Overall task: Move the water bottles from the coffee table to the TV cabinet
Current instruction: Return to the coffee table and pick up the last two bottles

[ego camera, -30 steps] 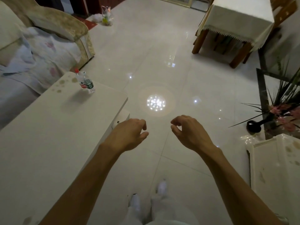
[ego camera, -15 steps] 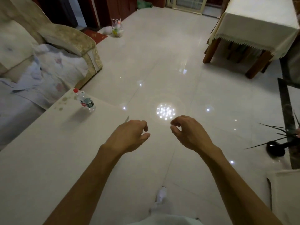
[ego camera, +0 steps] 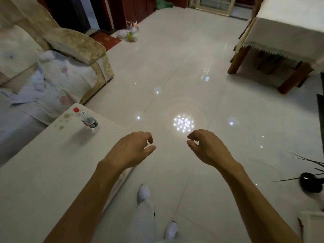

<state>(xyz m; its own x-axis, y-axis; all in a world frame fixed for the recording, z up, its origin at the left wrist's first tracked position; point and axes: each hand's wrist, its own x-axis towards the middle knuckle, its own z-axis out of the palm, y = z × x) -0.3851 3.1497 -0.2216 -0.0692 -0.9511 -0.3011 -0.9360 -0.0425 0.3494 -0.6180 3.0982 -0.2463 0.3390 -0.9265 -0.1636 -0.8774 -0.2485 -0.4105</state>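
One clear water bottle (ego camera: 87, 120) with a red cap and a green-and-red label stands near the far corner of the white coffee table (ego camera: 40, 172) on the left. My left hand (ego camera: 130, 149) hangs over the table's right edge, fingers loosely curled, holding nothing, well short of the bottle. My right hand (ego camera: 206, 148) hovers over the floor, also loosely curled and empty. A white corner (ego camera: 313, 223) at the bottom right may be the TV cabinet; I cannot tell.
A sofa (ego camera: 57, 55) with rumpled bedding lies beyond the coffee table. A cloth-covered dining table (ego camera: 284, 37) stands at the far right. A black vase (ego camera: 309, 181) with spiky leaves is at the right edge. Plastic bags (ego camera: 131, 32) sit on the glossy tiled floor.
The view has advanced and turned left: the bottle now sits lower and nearer, the cabinet and vase slid toward the right edge. Both hands stay loosely curled and empty.
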